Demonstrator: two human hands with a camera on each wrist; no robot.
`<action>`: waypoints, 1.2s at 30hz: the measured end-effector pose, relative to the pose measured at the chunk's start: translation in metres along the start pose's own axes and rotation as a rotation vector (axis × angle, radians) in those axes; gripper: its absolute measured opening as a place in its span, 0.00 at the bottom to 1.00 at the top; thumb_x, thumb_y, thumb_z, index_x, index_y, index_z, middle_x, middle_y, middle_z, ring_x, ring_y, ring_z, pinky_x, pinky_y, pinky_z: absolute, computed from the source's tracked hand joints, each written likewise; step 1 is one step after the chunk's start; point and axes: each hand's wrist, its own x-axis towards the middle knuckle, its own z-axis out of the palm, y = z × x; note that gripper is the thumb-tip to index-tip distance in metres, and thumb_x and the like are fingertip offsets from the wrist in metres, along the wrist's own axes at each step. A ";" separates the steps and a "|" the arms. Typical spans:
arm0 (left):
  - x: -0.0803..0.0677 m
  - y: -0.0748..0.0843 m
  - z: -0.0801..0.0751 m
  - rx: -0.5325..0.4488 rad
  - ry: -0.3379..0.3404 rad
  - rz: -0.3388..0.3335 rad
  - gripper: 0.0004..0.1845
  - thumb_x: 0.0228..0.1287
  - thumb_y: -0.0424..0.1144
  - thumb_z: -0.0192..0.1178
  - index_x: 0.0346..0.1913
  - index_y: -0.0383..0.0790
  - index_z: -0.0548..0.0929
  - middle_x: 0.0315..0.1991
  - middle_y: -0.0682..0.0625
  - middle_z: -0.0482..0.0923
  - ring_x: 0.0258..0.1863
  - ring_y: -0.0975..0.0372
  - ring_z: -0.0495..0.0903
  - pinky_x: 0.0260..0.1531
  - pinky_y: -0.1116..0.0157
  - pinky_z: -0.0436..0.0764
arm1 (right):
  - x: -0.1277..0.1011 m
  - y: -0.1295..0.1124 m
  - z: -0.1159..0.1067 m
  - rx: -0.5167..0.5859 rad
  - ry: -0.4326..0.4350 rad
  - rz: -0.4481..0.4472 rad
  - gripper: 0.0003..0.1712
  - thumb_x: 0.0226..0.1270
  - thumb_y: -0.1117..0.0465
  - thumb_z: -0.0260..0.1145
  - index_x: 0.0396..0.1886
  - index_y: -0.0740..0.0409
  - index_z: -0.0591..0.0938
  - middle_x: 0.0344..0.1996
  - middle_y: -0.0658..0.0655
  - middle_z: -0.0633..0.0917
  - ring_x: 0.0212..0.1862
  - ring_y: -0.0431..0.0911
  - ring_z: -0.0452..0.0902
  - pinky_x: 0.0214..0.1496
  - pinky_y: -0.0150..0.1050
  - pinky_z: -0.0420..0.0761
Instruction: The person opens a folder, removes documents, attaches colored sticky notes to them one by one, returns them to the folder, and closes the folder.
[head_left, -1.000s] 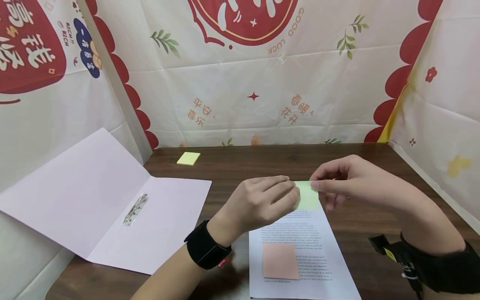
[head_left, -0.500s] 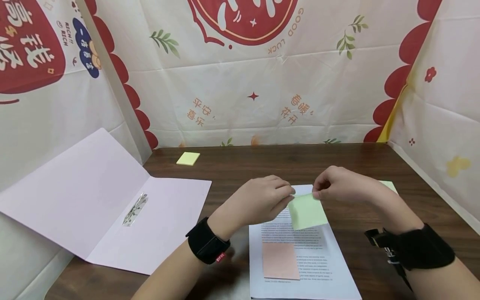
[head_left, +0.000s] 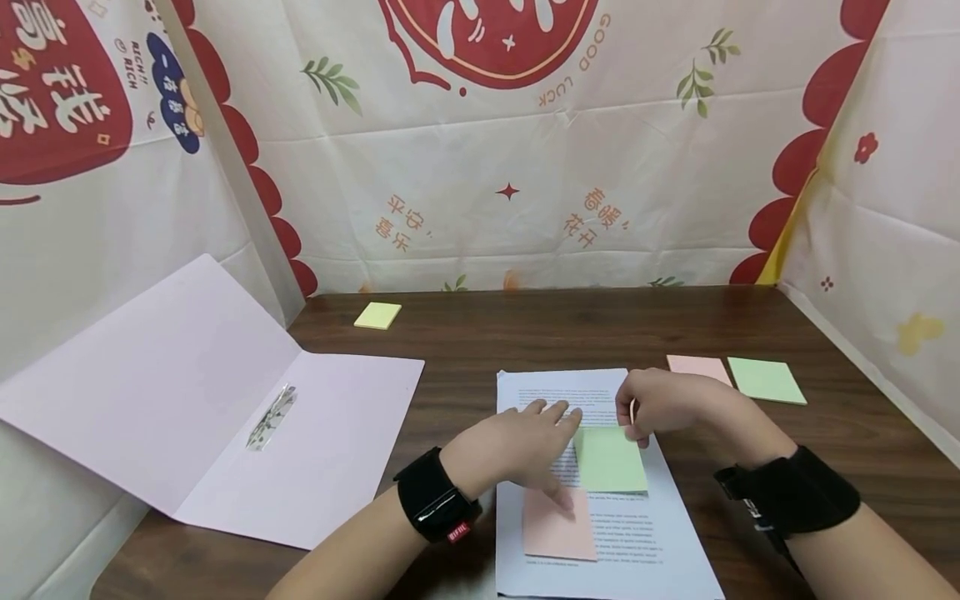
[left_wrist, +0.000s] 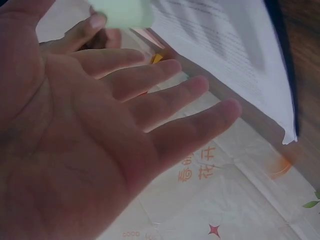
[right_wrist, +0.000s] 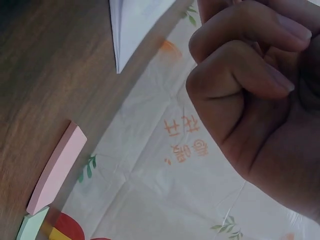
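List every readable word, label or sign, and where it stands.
"GOOD LUCK": back cloth.
"平安喜乐": back cloth.
"春暖花开": back cloth.
"RICH!! RICH": left cloth.
"一夜暴富", probably: blue patch.
"钱", probably: left red emblem; rest unclear.
Cut off: back red emblem's characters.
Too small to read: printed page, wristband's red tag.

We've room to pass over desk (head_left: 570,329) beyond R grip (head_left: 663,404), up to curtain (head_left: 450,167). Obst.: pink pad (head_left: 696,367) & green pad (head_left: 767,381) beyond it to R, L grip (head_left: 517,450) near on L, folder (head_left: 345,442) farther L.
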 end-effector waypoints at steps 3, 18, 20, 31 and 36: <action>-0.002 0.001 -0.001 -0.005 -0.010 0.001 0.65 0.52 0.77 0.70 0.87 0.51 0.54 0.87 0.52 0.56 0.85 0.52 0.61 0.76 0.48 0.74 | 0.001 -0.002 0.003 -0.032 -0.009 0.024 0.08 0.65 0.68 0.74 0.28 0.54 0.84 0.26 0.53 0.83 0.32 0.47 0.75 0.35 0.40 0.71; -0.001 0.007 0.007 -0.028 -0.015 -0.022 0.52 0.62 0.78 0.61 0.85 0.60 0.61 0.85 0.55 0.59 0.84 0.53 0.62 0.75 0.44 0.74 | 0.007 -0.002 0.011 -0.108 0.018 0.062 0.09 0.64 0.70 0.73 0.27 0.55 0.84 0.24 0.52 0.83 0.30 0.46 0.75 0.35 0.39 0.71; -0.001 0.008 0.007 -0.026 -0.017 -0.017 0.49 0.64 0.77 0.59 0.84 0.61 0.63 0.85 0.56 0.60 0.84 0.53 0.62 0.75 0.43 0.74 | 0.007 -0.001 0.012 -0.117 0.015 0.061 0.10 0.63 0.71 0.72 0.26 0.55 0.84 0.23 0.52 0.83 0.30 0.46 0.75 0.35 0.39 0.71; -0.001 0.011 0.011 -0.003 -0.023 -0.007 0.39 0.73 0.72 0.53 0.80 0.61 0.69 0.85 0.60 0.59 0.84 0.54 0.61 0.71 0.42 0.77 | 0.006 -0.002 0.014 -0.111 0.017 0.073 0.07 0.63 0.72 0.70 0.28 0.58 0.83 0.22 0.52 0.84 0.29 0.46 0.77 0.36 0.38 0.72; -0.002 0.012 0.012 -0.002 -0.006 0.009 0.37 0.76 0.70 0.51 0.81 0.58 0.68 0.87 0.62 0.53 0.86 0.55 0.58 0.73 0.43 0.76 | 0.006 -0.003 0.014 -0.097 0.014 0.080 0.08 0.64 0.72 0.71 0.28 0.58 0.83 0.22 0.53 0.84 0.29 0.46 0.77 0.36 0.39 0.73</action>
